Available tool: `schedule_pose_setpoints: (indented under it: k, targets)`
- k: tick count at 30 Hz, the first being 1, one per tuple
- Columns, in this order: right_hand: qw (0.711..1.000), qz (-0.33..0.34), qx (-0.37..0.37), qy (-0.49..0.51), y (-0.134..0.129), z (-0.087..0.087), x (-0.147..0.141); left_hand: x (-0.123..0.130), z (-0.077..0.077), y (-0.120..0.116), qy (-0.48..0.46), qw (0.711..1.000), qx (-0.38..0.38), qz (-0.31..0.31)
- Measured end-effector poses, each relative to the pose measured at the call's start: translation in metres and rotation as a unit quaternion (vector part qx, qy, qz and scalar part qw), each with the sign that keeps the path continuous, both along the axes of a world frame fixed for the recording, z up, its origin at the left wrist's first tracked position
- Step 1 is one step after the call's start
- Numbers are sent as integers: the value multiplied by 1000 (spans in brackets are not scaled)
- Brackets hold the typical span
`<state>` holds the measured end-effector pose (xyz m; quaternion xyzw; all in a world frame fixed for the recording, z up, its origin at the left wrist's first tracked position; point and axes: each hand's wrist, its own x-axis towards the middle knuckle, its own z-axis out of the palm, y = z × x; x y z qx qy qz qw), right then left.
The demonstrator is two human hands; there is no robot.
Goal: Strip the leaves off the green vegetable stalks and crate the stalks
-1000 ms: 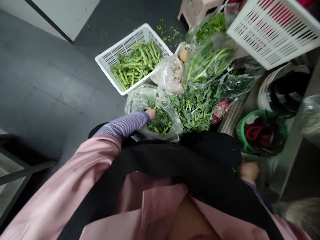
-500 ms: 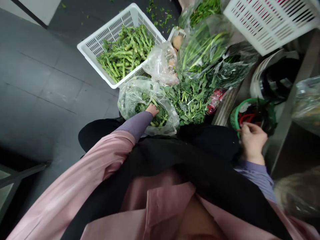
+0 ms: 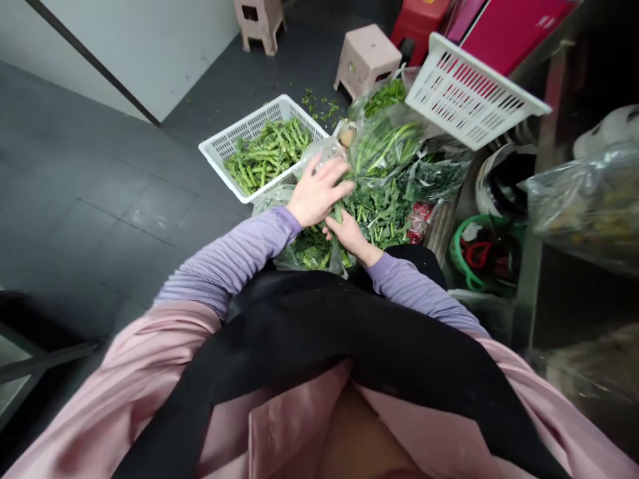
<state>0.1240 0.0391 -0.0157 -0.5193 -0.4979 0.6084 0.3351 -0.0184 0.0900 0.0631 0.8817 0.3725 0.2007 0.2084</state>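
Note:
My left hand (image 3: 319, 191) is raised with its fingers spread, just above the open plastic bag (image 3: 273, 197) of green vegetables (image 3: 317, 249). Close to its right side, my right hand (image 3: 348, 234) is closed around a green stem (image 3: 336, 213). Both hands partly cover the bag. Loose leafy greens (image 3: 382, 206) lie to the right of my right hand. Behind my left hand stands a white basket (image 3: 224, 166) of thick green stems (image 3: 267, 153).
A green basket (image 3: 456, 249) with red and dark items sits at the right beside a metal shelf edge. A tilted white crate (image 3: 464, 90), bagged greens (image 3: 384, 143) and stools (image 3: 369, 56) are farther back.
My right hand has moved left from the green basket to the bag and now holds a stem. My left hand has come up out of the bag and opened. The view has shifted to show the stools.

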Motion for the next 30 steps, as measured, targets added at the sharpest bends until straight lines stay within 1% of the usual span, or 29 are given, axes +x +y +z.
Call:
schedule_pose_setpoints:
  k: [1,2,3,4,5,6,7,8,9,10,12,14,15,16,17,19,21,22,24,26,27,28,29,30]
  targets:
    - [998,-37,-17,41,1,2,0,3,-1,-10,-57,996,-9,65]
    - [994,-69,-33,80,4,3,2,7,-8,-21,-116,983,-32,140]
    - [988,-95,-44,113,7,4,5,12,-19,-35,-175,958,-75,216]
    - [982,-119,-45,137,10,5,8,17,-33,-49,-237,923,-126,276]
    - [978,-142,-38,151,13,4,11,24,-48,-63,-288,883,-188,319]
    - [974,-163,-26,157,15,3,12,32,-62,-77,-320,842,-272,338]
    - [970,-183,-12,158,17,3,11,40,-74,-87,-344,808,-358,316]
    - [967,-198,-1,158,17,2,9,47,-83,-96,-366,780,-416,291]
    - [964,-210,2,161,16,3,5,53,-88,-101,-386,759,-441,282]
    - [960,-222,-4,169,15,4,0,58,-90,-103,-409,745,-448,279]
    - [942,-265,-33,201,11,10,-11,61,-89,-101,-458,724,-416,305]
    - [912,-321,-76,243,10,19,-19,57,-85,-97,-493,708,-383,331]
    - [898,-338,-96,263,11,24,-21,54,-83,-95,-502,703,-376,336]
    - [890,-341,-112,281,14,28,-23,51,-82,-94,-505,702,-375,334]
    - [887,-331,-124,296,16,32,-24,48,-82,-93,-506,703,-378,327]
    - [893,-299,-132,309,20,37,-26,43,-83,-90,-504,703,-395,308]
    - [900,-286,-114,307,15,40,-31,37,-85,-83,-507,691,-413,308]
    - [903,-287,-102,304,9,41,-36,34,-85,-77,-509,679,-420,322]
    - [910,-271,-94,299,-10,41,-46,25,-85,-62,-517,640,-425,376]
    - [921,-226,-118,293,-27,40,-52,14,-84,-48,-537,603,-406,428]
    - [926,-206,-132,287,-32,40,-52,9,-83,-44,-548,595,-395,436]
    - [929,-199,-134,282,-32,41,-49,6,-81,-42,-555,601,-387,426]
    - [931,-204,-123,276,-28,42,-45,5,-79,-43,-555,619,-382,403]
    - [933,-217,-97,269,-19,43,-40,6,-78,-47,-546,646,-381,373]
